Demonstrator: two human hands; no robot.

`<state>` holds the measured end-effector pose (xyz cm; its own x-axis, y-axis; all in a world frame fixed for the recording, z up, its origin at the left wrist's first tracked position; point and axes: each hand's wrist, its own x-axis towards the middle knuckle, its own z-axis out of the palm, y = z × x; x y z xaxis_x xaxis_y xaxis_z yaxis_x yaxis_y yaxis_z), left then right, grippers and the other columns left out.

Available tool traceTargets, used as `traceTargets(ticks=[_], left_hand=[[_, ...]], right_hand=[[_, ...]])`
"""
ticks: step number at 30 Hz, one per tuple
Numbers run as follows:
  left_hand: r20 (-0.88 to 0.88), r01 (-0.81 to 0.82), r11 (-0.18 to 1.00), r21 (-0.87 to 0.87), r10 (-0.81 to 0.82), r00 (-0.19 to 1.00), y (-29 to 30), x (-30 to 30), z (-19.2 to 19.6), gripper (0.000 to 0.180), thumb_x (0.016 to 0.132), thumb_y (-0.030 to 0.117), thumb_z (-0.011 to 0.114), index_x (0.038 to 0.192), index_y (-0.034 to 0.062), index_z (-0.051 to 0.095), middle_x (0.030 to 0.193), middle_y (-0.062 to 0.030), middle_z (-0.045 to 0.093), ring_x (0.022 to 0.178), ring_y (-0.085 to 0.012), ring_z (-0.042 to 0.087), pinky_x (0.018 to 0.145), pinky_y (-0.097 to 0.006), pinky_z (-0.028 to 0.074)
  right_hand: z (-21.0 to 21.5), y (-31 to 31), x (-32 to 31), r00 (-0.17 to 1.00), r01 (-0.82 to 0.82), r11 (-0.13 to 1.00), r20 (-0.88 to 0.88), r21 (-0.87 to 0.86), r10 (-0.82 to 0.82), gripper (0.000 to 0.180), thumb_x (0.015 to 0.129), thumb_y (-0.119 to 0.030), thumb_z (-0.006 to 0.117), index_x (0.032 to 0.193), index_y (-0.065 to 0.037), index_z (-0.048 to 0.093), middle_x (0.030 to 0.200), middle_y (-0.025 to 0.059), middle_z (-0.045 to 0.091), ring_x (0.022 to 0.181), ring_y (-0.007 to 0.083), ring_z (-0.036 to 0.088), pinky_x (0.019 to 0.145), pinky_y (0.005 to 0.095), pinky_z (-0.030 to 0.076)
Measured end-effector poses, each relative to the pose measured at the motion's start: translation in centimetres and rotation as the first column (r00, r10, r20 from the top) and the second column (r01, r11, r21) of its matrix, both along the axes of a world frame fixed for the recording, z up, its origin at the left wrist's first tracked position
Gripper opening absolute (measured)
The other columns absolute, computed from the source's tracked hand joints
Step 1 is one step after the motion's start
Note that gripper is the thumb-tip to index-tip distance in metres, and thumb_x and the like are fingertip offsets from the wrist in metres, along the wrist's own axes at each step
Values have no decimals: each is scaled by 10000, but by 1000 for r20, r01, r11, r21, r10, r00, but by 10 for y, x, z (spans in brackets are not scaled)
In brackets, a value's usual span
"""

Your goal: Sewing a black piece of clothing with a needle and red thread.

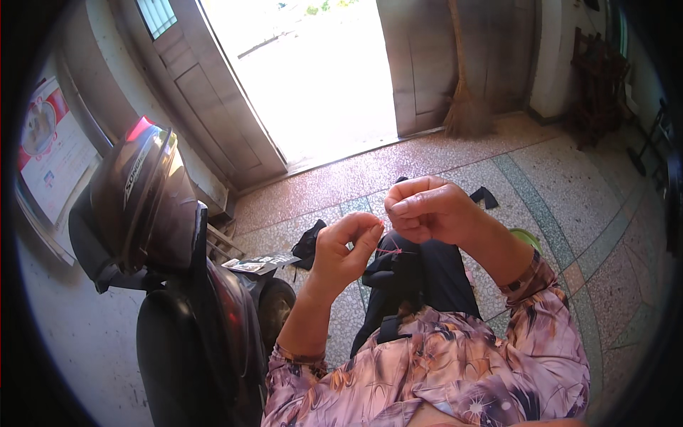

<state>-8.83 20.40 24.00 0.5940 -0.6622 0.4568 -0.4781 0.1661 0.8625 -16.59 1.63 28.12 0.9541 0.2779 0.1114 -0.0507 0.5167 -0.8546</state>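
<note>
My left hand (346, 245) is closed in a pinch, thumb against forefinger. A thin pink thread (395, 250) with a small knot or tuft trails from below its fingers, over my lap. Close beside it and slightly higher, my right hand (430, 206) is also pinched, the thumb pressed on the curled fingers. The fingertips of both hands almost meet, and a tiny reddish bit shows at the left ones. Whatever the right fingers hold is too small to make out. Under the hands lie my dark trousers (448, 274), with a black strap or cloth piece (388, 274) on them.
To the left stands a scooter (171, 349) with a dark helmet (142, 199) on it. Black cloth pieces (309, 242) lie on the speckled floor (327, 185). A green bowl-like rim (526, 238) shows by my right forearm. Ahead, a broom (464, 107) leans beside the open doorway.
</note>
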Motion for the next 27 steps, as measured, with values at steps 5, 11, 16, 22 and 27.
traceTargets(ticks=[5, 11, 16, 22, 27], left_hand=[[-15, -52, 995, -83, 51, 999, -2, 1, -4, 81, 865, 4, 627, 941, -12, 649, 770, 25, 601, 654, -12, 486, 552, -166, 367], [-121, 23, 996, -85, -33, 992, -3, -3, 2, 102, 868, 0, 618, 964, -15, 652, 768, 23, 604, 619, -4, 466, 523, -162, 344], [-99, 70, 991, -110, -81, 992, -10, -7, 2, 110, 887, 24, 604, 977, -15, 653, 718, 38, 577, 550, 3, 425, 465, -160, 295], [-422, 338, 941, -9, -310, 852, -5, 3, 10, 260, 938, 106, 541, 1176, 17, 601, 631, 52, 532, 519, -6, 451, 457, -167, 341], [-465, 265, 964, -17, -243, 852, -3, 3, 4, 355, 949, 120, 516, 1293, 32, 511, 567, 63, 464, 425, -8, 377, 402, -174, 269]], right_hand=[[0, -7, -3, 998, 6, 967, 56, -253, 9, 133, 806, -105, 604, 765, -16, 515, 616, 6, 441, 492, 101, 400, 430, 235, 289], [-3, 5, 0, 550, 833, 180, 818, -523, -169, 177, 736, -97, 626, 630, -41, 495, 521, 108, 473, 431, 290, 503, 449, 365, 412], [-5, 3, 10, 273, 961, 101, 937, -257, -218, 163, 762, -96, 634, 661, -49, 515, 532, 96, 481, 462, 272, 528, 455, 358, 420], [0, 7, 15, 267, 962, 129, 931, -241, -248, 98, 752, -80, 625, 693, -51, 553, 585, 86, 539, 496, 261, 561, 466, 347, 450], [-1, 4, 14, 190, 980, -51, 979, -194, -66, 75, 744, -74, 611, 694, -55, 559, 609, 101, 568, 521, 262, 586, 482, 352, 473]])
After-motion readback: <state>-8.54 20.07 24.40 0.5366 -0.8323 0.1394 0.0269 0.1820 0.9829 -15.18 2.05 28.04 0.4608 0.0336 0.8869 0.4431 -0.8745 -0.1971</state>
